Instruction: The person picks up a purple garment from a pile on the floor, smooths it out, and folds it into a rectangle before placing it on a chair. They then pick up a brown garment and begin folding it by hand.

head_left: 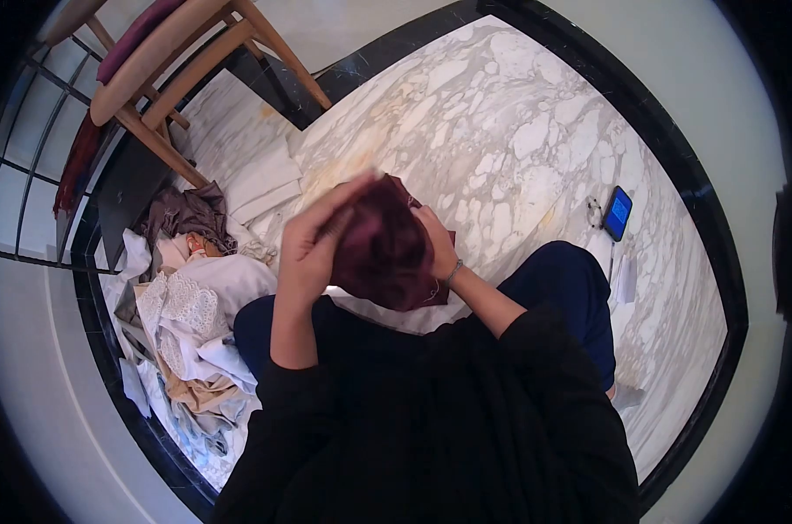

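Head view: the right hand (436, 243) has maroon cloth (381, 253) in its grip, above the lap (336, 332). The left hand (310, 240) meets its other side; whether that grip holds fabric, I cannot tell.

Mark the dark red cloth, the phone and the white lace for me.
Dark red cloth (383, 253): head view, on the middle of its visible fabric.
Phone (619, 213): head view, on the lit blue screen.
White lace (195, 307): head view, on its patterned surface.
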{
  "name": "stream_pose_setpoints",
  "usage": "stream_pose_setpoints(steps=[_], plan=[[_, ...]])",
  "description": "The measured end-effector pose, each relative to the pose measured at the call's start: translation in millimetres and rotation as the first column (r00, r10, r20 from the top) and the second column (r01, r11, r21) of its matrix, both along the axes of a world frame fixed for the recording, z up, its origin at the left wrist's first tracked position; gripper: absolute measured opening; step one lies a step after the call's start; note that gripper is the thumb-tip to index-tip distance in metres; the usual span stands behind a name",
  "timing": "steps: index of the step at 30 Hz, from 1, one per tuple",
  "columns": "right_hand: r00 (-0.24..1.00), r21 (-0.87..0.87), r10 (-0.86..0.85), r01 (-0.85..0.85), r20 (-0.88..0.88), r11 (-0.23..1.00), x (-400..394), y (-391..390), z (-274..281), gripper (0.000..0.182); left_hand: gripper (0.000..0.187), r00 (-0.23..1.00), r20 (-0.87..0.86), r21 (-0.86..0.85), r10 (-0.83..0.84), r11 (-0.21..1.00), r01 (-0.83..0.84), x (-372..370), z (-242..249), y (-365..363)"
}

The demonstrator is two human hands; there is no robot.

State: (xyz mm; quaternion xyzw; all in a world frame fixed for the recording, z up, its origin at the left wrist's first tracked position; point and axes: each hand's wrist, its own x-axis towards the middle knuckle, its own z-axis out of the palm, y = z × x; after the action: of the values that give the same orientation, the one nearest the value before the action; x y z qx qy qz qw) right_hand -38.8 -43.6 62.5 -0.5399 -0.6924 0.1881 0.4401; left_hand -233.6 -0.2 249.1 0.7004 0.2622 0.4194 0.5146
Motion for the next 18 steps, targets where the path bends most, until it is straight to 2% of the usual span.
stream_pose_setpoints(steps=[1, 2, 4, 5, 8, 9, 12, 13, 14, 17, 18], plan=[[0.987, 0.041, -0.081, 0.087, -0.14, 0.995, -2.9, -2.8, -0.8, 0.044, 0.028, 0.989, -0.048, 0.099, 0.138, 0.986, -0.133, 1.3, -2.5, 5.5], [0.942, -0.02, -0.109, 0.108, -0.317, 0.994, -3.5, -2.1, -1.5, 0.039, 0.026, 0.976, -0.007, 0.099, 0.216, 0.972, -0.214, -0.5, -5.3, 11.6], [0.758, -0.149, -0.186, 0.117, -0.625, 0.982, -0.5, -2.9, -3.2, 0.031, 0.021, 0.928, 0.075, 0.09, 0.364, 0.925, -0.37, -12.7, -12.2, 25.3], [0.935, -0.08, -0.215, 0.201, -0.282, 0.976, 16.4, 1.7, 0.3, 0.025, 0.018, 0.901, 0.087, 0.104, 0.425, 0.896, -0.432, -23.0, -16.7, 31.0], [0.845, -0.105, -0.342, 0.328, -0.412, 0.939, 24.5, 5.0, 22.2, 0.025, 0.011, 0.811, 0.148, 0.142, 0.565, 0.8, -0.583, -47.7, -21.0, 43.9], [0.853, -0.02, -0.358, 0.38, -0.38, 0.925, 25.5, 6.7, 30.3, 0.024, 0.01, 0.785, 0.182, 0.152, 0.592, 0.772, -0.617, -51.6, -17.8, 43.6], [0.892, 0.118, -0.448, 0.452, -0.062, 0.884, 32.5, 3.6, 52.0, 0.024, 0.009, 0.705, 0.278, 0.221, 0.652, 0.671, -0.708, -55.4, -8.3, 41.9], [0.893, 0.068, -0.429, 0.44, -0.135, 0.895, 30.8, 2.1, 55.6, 0.022, 0.009, 0.692, 0.318, 0.237, 0.648, 0.653, -0.72, -57.0, -4.2, 40.8], [0.897, 0.005, -0.342, 0.357, -0.279, 0.934, 28.7, -1.2, 61.0, 0.021, 0.01, 0.679, 0.358, 0.252, 0.641, 0.634, -0.731, -59.2, -1.0, 40.1], [0.767, -0.116, -0.126, 0.067, -0.629, 0.991, 12.0, -28.3, 113.7, 0.023, 0.015, 0.565, 0.355, 0.262, 0.745, 0.501, -0.825, -81.4, 14.9, 42.2], [0.829, -0.198, -0.02, -0.11, -0.558, 0.974, 13.6, -41.6, 143.1, 0.025, 0.016, 0.525, 0.358, 0.253, 0.772, 0.461, -0.851, -89.7, 20.8, 43.4]])
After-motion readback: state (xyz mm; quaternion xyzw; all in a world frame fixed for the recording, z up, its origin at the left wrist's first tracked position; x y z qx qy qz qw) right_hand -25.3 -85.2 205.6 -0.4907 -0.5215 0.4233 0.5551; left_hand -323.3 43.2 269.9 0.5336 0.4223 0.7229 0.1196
